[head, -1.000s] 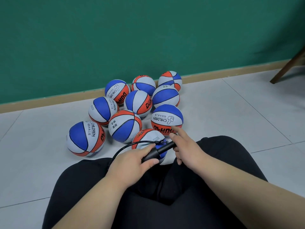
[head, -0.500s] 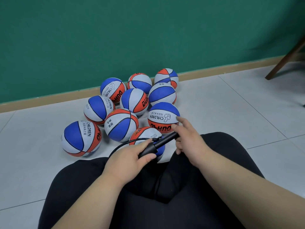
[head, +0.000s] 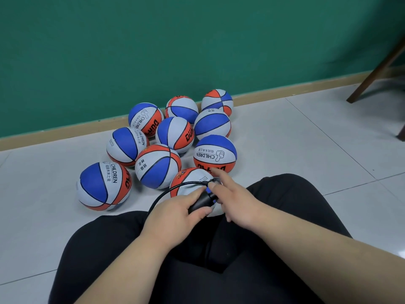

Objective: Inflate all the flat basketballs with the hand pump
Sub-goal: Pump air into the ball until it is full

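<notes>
Left hand (head: 175, 216) wraps its fingers and thumb round the smooth barrel of the black cylindrical hand pump (head: 200, 201), which lies slanted above the lap, with a blue ring near its far end. Right hand (head: 237, 200) covers that far end, thumb against it and index finger stretched out toward the balls. It is blurred, and whether its fingers close on the handle cannot be told. A thin black rubber hose (head: 175, 187) leaves the pump's tip and arcs away to the left, crossing the nearest basketball (head: 188, 181). That ball is round, with matte orange, white and blue panels parted by black seams, and it sits on the floor between the knees, partly hidden under both hands. Nine other basketballs (head: 157, 166) in the same colours huddle just beyond it, mostly touching one another, and several carry the printed word CHILDREN. Soft black trousers (head: 241, 270) cover the bent legs. Pale grey glossy floor tiles (head: 306, 150) run back to a tan skirting board (head: 65, 132) under a flat green wall (head: 153, 51). A dark brown wooden chair leg (head: 377, 69) slants down at the right edge.
</notes>
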